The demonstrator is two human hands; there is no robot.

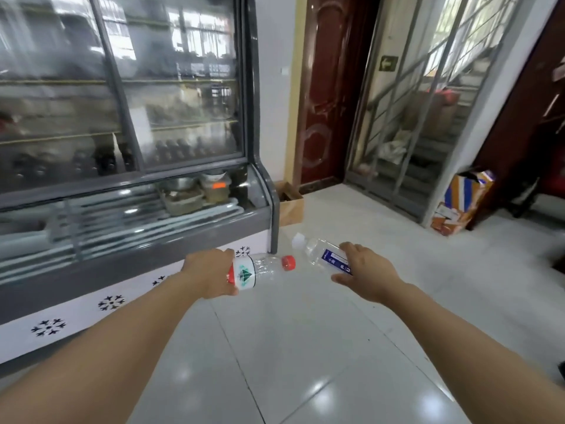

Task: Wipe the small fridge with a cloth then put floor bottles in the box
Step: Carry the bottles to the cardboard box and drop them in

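Note:
My left hand grips a clear plastic bottle with a red cap and a red-white-green label, held level with the cap pointing right. My right hand grips a second clear bottle with a white cap and a blue label, its cap pointing left and away. Both bottles hang above the floor, close to each other. An open brown cardboard box stands on the floor beyond them, tucked against the right end of the fridge. No cloth is in sight.
The large glass-fronted display fridge fills the left side. A dark red door and a barred glass door lie ahead. A colourful carton leans by the right wall. Glossy white floor tiles spread below my arms.

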